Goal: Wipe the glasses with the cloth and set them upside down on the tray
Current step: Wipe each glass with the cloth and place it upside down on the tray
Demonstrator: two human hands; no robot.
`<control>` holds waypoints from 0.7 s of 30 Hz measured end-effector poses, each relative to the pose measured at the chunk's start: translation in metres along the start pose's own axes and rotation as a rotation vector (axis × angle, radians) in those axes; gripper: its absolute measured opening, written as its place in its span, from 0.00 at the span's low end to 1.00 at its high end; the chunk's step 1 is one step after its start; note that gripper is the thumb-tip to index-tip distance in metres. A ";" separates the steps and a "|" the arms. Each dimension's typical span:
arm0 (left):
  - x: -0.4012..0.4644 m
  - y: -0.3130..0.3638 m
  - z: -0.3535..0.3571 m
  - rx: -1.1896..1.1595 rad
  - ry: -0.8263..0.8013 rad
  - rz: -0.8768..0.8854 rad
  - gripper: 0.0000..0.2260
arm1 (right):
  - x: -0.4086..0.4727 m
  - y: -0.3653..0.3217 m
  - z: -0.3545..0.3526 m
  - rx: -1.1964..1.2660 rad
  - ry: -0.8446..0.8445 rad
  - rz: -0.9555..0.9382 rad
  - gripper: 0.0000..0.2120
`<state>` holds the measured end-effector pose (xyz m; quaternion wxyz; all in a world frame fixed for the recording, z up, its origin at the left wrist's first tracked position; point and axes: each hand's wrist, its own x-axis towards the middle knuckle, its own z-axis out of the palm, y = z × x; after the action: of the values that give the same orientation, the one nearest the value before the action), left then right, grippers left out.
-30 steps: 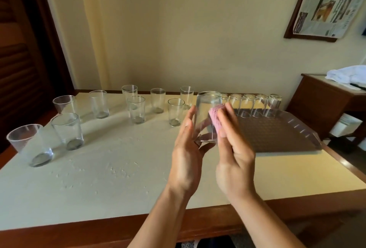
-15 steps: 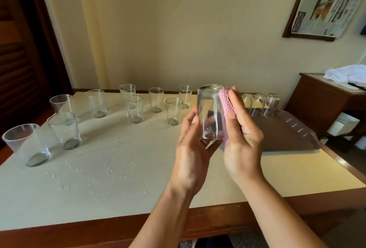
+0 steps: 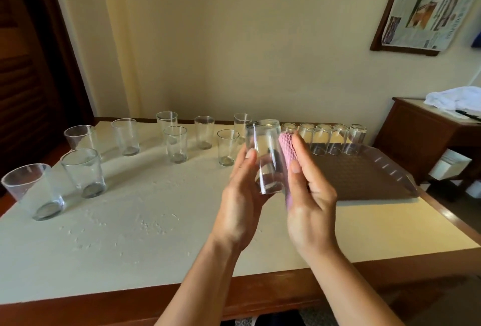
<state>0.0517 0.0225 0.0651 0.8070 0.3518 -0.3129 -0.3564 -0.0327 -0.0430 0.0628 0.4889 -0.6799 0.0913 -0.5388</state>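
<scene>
Pink cloth [image 3: 286,148] mostly behind right hand [image 3: 309,195]

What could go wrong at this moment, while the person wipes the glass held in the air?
The glass is held above the table between the left hand and the pink cloth under the right hand; it may slip and fall. Setting it on the tray could knock the inverted glasses already there.
</scene>
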 end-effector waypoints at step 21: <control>0.010 -0.038 -0.061 0.890 0.017 0.137 0.34 | 0.036 0.000 -0.025 -0.745 -0.458 -0.025 0.22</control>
<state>0.0899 0.0171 0.0037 0.6014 0.6459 -0.4519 -0.1299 -0.0387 -0.0806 0.0843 0.2115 -0.9128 0.1603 -0.3104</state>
